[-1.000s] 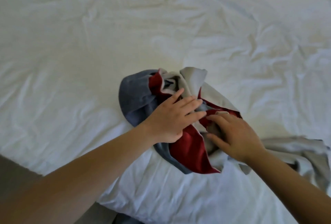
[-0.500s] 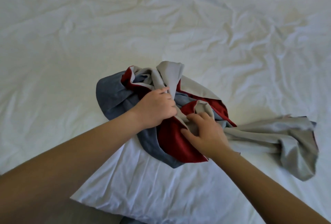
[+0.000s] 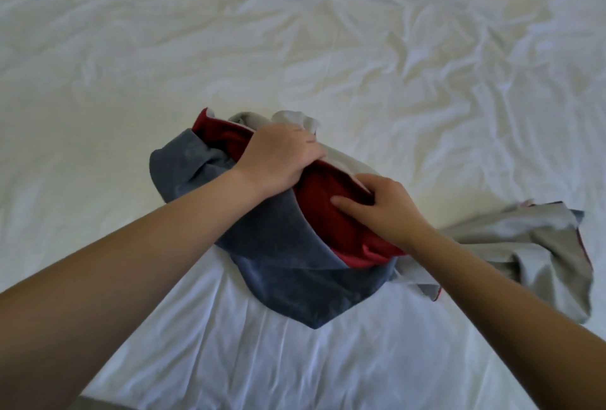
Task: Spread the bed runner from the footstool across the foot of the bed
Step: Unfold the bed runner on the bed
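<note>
The bed runner (image 3: pixel 288 258), a cloth of blue, red and grey panels, lies bunched in a heap on the white bed (image 3: pixel 328 49) near its front edge. A grey length of it trails off to the right. My left hand (image 3: pixel 282 153) is closed on the top of the heap, gripping red and grey folds. Just to its right, my right hand (image 3: pixel 383 206) has its fingers curled into the red panel and its thumb pressed on the cloth.
Wrinkled white sheet covers the whole bed around the heap. The bed's near edge (image 3: pixel 108 399) shows at the bottom left, with a dark strip of floor beyond it.
My left hand has closed into a grip on the top folds and lifted them. The blue panel has spread down toward me, and the right hand has shifted onto the red panel.
</note>
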